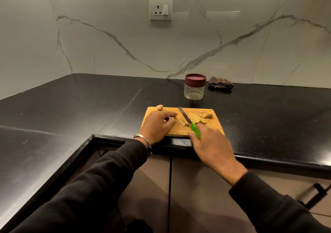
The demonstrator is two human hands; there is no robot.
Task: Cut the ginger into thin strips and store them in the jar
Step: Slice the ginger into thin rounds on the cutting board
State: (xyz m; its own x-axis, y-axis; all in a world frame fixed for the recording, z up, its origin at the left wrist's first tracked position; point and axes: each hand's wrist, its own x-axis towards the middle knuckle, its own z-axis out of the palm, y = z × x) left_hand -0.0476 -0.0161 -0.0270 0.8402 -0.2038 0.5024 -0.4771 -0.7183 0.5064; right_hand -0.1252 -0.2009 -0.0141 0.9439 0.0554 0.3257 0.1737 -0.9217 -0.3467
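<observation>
A wooden cutting board (213, 125) lies at the counter's front edge. My right hand (211, 143) grips the green handle of a knife (185, 118), whose blade rests on ginger pieces (182, 122) in the board's middle. My left hand (157, 125) lies on the board's left part with curled fingers, its fingertips close to those pieces; what they hold is hidden. Cut ginger slices (197, 118) and peel scraps (208, 115) lie on the right side. A whole ginger piece (159, 107) sits at the board's far left corner. Behind the board stands a clear jar (194, 89) with a maroon lid on.
A folded dark checked cloth (220, 84) lies right of the jar by the marble wall. A wall socket (160, 9) sits above. The black counter (71, 107) runs in an L shape, with cabinet doors (179, 188) below its front edge.
</observation>
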